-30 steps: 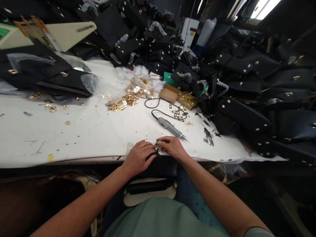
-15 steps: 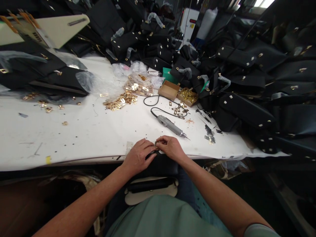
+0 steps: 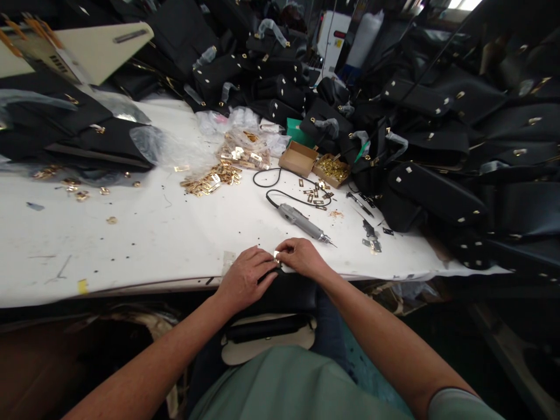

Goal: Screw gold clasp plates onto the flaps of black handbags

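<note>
At the table's front edge, my left hand (image 3: 248,274) is closed on the upper edge of a black bag (image 3: 284,291) that lies against my lap. My right hand (image 3: 301,256) pinches a small gold metal piece (image 3: 276,255) at that same edge, its fingertips close to those of my left hand. Fingers partly cover the piece. Just beyond the hands lies a grey electric screwdriver (image 3: 301,221), its tip pointing right and toward me.
Gold fittings (image 3: 212,179) are heaped on the white table (image 3: 144,245). Behind the screwdriver are a cardboard box (image 3: 298,158), a box of small gold parts (image 3: 333,169) and scattered plates. Black bags (image 3: 437,192) are piled right and behind; more lie at left.
The gold piece between my fingers has tilted and now catches the light. My right hand has shifted very slightly; my left hand has stayed nearly in place.
</note>
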A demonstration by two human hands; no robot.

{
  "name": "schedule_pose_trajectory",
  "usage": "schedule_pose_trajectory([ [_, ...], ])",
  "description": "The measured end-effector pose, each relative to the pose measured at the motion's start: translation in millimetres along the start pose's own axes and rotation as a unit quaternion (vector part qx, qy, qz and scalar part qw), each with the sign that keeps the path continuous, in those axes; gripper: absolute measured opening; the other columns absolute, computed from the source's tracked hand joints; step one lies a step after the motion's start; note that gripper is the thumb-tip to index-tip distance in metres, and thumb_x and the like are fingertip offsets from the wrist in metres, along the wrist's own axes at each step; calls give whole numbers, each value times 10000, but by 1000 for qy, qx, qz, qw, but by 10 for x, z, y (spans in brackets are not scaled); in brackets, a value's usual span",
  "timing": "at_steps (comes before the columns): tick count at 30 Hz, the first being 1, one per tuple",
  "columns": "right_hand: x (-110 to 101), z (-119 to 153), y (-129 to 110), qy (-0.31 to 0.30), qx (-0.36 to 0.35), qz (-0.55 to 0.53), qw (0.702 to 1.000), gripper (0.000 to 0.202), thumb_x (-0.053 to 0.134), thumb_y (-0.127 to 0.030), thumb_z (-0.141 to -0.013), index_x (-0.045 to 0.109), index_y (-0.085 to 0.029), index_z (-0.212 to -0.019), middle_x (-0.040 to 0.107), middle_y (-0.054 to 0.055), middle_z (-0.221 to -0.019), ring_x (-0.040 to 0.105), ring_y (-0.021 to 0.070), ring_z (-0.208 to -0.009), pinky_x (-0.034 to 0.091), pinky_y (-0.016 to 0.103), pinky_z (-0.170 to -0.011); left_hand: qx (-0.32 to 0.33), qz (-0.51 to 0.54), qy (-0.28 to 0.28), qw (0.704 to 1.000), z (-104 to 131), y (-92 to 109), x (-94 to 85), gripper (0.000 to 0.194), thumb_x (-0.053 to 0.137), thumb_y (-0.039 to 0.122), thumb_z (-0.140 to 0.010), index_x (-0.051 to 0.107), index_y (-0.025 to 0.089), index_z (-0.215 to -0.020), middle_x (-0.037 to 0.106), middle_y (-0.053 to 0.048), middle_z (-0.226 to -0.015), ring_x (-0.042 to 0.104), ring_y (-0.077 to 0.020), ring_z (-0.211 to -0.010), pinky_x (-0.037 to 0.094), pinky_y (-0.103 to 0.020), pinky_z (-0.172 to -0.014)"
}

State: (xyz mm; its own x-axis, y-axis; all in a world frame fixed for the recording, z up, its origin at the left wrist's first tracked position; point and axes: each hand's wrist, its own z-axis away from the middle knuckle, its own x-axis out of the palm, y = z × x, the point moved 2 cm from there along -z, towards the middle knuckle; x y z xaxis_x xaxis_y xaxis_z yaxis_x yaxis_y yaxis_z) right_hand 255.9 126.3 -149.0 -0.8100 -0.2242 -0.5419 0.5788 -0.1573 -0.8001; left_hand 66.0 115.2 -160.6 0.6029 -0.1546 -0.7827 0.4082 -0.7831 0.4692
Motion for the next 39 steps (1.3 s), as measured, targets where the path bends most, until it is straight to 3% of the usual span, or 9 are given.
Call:
schedule_pose_trajectory([
  [19,-6,-5,8,5,35,-26,999,149,670,-252,-760,761,-177,-851,689,-8,-685,585,121,-605,413,223,-580,7,-1,31,999,34,-43,46,206,653,214,-909,706,216,-1108,739,-69,-1138,651,-228,-1108,502,-459,-1030],
  [34,-26,16,-35,11,-7,10,1000,99,696,-253,-793,756,-176,-815,712,11,-714,607,131,-639,420,228,-593,-3,-31,-10,999,-22,57,-4,277,611,180,-902,696,230,-1162,680,-82,-1228,594,-256,-1139,482,-484,-1030],
  [39,-50,27,11,-2,51,-58,997,181,638,-241,-831,747,-162,-952,689,-8,-653,591,120,-553,427,226,-558,2,-46,-19,999,-16,87,15,297,575,171,-916,672,203,-1195,655,-92,-1280,560,-269,-1184,453,-505,-1064],
])
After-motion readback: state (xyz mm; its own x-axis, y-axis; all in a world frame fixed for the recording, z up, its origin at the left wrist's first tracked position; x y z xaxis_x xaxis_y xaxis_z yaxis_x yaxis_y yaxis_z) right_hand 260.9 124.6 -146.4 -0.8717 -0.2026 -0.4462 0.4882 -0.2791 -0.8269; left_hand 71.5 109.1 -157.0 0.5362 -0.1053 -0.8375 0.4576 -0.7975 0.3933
